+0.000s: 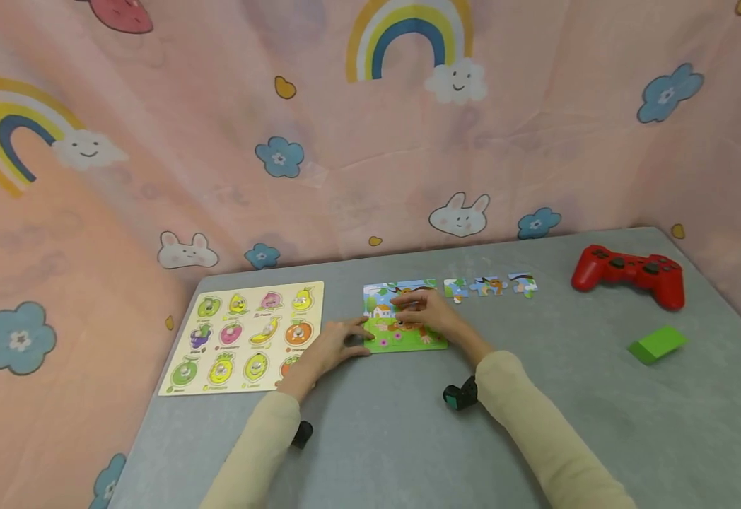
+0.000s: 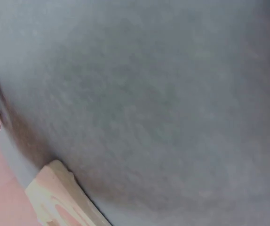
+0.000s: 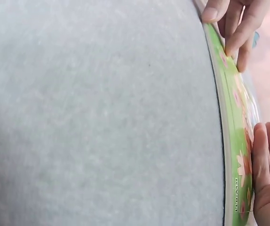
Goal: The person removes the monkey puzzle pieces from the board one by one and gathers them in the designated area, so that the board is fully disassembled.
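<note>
A jigsaw puzzle board (image 1: 409, 345) with a house, flowers and green grass lies at the table's middle. My left hand (image 1: 335, 343) rests at its left side, fingertips on the picture and thumb by the lower left corner. Over the right part of the picture is my right hand (image 1: 434, 314), fingers reaching left; it covers some of the scene. The right wrist view shows its fingers (image 3: 262, 155) fairly straight beside the board's surface, with no piece clearly seen between them. Three loose jigsaw pieces (image 1: 490, 285) lie in a row right of the board.
A cream fruit puzzle board (image 1: 237, 353) lies to the left, near my left forearm. At the right are a red game controller (image 1: 631, 274) and a green block (image 1: 658, 344). A pink patterned curtain (image 1: 358, 205) hangs behind the grey table (image 1: 377, 438).
</note>
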Demonstrator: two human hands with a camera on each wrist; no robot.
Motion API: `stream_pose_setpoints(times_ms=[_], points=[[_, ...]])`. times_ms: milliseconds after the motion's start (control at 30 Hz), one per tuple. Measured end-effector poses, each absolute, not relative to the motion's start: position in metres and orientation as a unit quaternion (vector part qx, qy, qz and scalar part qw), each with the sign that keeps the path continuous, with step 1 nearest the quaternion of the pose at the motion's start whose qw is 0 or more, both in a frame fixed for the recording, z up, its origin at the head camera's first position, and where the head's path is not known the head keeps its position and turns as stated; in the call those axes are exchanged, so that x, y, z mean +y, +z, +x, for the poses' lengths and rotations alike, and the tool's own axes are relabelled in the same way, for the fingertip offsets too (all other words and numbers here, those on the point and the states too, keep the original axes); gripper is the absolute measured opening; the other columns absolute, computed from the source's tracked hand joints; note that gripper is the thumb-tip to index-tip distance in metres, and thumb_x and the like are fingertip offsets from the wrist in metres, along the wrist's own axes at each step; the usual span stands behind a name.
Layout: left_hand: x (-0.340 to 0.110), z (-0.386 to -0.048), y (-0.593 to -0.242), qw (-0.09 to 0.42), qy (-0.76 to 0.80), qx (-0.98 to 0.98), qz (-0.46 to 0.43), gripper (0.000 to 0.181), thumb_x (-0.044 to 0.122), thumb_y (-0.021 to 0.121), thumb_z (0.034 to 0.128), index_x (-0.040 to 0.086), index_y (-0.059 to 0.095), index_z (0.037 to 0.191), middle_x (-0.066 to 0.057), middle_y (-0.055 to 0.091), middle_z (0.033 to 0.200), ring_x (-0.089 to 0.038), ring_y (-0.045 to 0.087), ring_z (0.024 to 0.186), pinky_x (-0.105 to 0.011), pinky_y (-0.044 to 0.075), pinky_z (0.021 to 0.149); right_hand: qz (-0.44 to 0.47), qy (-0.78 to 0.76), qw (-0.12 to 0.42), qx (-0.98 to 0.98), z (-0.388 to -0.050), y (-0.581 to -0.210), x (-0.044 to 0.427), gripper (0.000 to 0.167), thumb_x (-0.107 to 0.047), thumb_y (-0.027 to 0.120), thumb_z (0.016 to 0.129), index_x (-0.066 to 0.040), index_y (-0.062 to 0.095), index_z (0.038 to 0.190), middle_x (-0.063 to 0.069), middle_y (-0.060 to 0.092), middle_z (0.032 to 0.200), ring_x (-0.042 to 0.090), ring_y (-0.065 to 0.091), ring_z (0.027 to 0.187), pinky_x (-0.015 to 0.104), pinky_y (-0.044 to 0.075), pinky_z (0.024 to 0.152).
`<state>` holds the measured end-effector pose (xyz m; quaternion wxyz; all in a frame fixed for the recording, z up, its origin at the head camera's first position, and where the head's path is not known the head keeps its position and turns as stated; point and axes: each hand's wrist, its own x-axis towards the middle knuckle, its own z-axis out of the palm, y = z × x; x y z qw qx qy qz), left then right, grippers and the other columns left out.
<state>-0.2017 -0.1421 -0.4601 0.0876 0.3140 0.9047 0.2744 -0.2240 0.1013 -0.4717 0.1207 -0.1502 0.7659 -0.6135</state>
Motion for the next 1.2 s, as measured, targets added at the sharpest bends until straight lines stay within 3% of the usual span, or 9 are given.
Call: stream_pose_setpoints(times_ms=[467,1200], points=[[-0.143,-0.195,-0.463,0.082,0.297,0.902,0.302,0.028,0.015,0.073,0.0849,0.005,0.072,0.111,-0.015,0.052,0.137,-0.031,0.047,0.128,-0.044,0.040,0.104,-0.146,-0.601,0.115,0.777,-0.225,-0.467,0.088,0.035,0.003,0.069,0.085,0.010,0.062,0.118,0.026,0.062,0.118,0.035,0.066,0.095,0.034,0.057,0.075],[-0.142,-0.196,-0.468,0.063,0.289,0.904,0.307,0.028,0.017,0.073,0.0840,0.007,0.072,0.111,-0.016,0.054,0.135,-0.031,0.050,0.125,-0.043,0.043,0.101,-0.095,-0.546,0.084,0.828,-0.224,-0.475,0.076,0.035,0.003,0.075,0.079,0.006,0.067,0.113,0.017,0.067,0.092,0.023,0.065,0.082,0.031,0.055,0.074]])
